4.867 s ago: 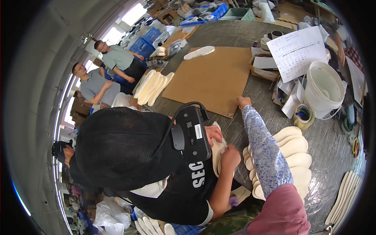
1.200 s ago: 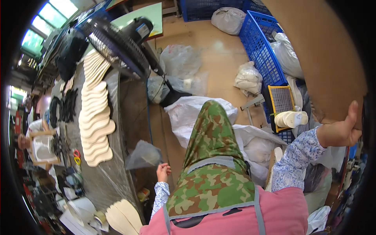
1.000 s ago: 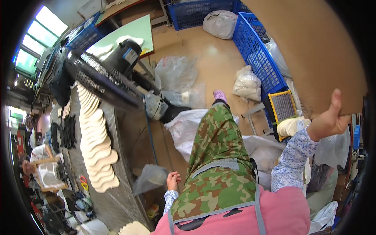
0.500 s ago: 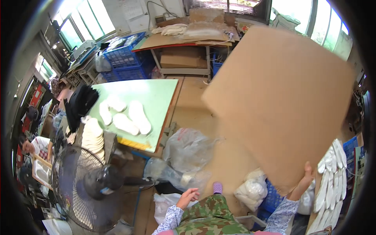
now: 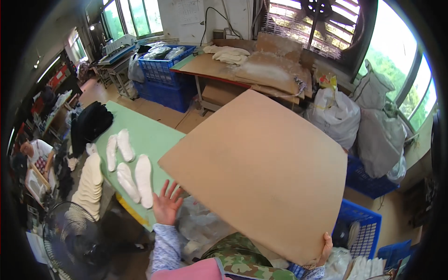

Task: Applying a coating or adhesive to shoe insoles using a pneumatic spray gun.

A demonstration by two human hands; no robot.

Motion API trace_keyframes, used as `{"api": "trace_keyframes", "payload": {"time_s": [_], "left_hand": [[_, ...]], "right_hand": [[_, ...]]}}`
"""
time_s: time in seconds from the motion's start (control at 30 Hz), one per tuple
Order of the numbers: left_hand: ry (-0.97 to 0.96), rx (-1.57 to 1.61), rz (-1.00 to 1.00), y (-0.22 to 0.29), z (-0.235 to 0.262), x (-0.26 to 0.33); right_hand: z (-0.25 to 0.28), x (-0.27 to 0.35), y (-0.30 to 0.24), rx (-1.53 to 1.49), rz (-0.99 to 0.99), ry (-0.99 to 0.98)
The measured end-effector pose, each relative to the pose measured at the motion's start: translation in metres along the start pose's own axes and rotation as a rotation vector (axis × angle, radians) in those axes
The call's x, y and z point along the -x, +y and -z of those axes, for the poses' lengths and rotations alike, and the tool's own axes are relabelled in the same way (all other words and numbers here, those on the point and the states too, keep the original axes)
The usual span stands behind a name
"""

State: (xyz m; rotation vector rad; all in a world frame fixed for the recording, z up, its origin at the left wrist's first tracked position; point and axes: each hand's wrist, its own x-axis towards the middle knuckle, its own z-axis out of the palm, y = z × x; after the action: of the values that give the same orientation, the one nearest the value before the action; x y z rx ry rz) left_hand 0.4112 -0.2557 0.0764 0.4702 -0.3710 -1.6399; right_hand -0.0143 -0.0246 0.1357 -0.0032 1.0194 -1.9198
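Observation:
A large brown cardboard sheet (image 5: 261, 177) is held at a slant in front of me, covering the middle of the view. My right hand (image 5: 325, 249) grips its lower right edge; part of the fingers is hidden behind the sheet. My left hand (image 5: 168, 204) is open, fingers spread, close to the sheet's left edge; whether it touches is hard to tell. Beside that hand, white insoles (image 5: 145, 179) lie on a green-topped table (image 5: 163, 133). A row of overlapping cream insoles (image 5: 88, 186) and a black pile (image 5: 91, 122) sit along the table's left side.
A black fan (image 5: 70, 240) stands at lower left. Clear plastic bags (image 5: 200, 221) lie below the table. Blue crates (image 5: 366, 228) stand at right, and full sacks (image 5: 380, 140) behind them. A bench (image 5: 212, 69) with cardboard is at the back. Another person (image 5: 39, 151) sits far left.
The cardboard sheet has come down and leftward from the upper right, in my right hand. My left hand has risen from near my lap toward its left edge, fingers spreading. The view has shifted.

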Motion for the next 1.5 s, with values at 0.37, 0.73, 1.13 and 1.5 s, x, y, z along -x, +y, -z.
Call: {"api": "trace_keyframes", "payload": {"time_s": [0.37,0.73,1.13,1.5], "left_hand": [[0.198,-0.517,0.175,0.005,0.005,-0.16],[1.305,-1.145,-0.546,-0.096,0.046,-0.244],[1.82,-1.377,-0.451,-0.048,0.124,-0.354],[1.7,-1.758,0.146,-0.013,0.112,-0.428]], "right_hand": [[-0.149,-0.342,-0.068,0.529,-0.013,-0.423],[-0.409,-0.665,0.09,0.37,-0.588,-0.799],[-0.531,-0.738,0.402,0.108,-0.973,-0.561],[-0.572,-0.763,0.413,0.301,-0.731,-0.486]]}}
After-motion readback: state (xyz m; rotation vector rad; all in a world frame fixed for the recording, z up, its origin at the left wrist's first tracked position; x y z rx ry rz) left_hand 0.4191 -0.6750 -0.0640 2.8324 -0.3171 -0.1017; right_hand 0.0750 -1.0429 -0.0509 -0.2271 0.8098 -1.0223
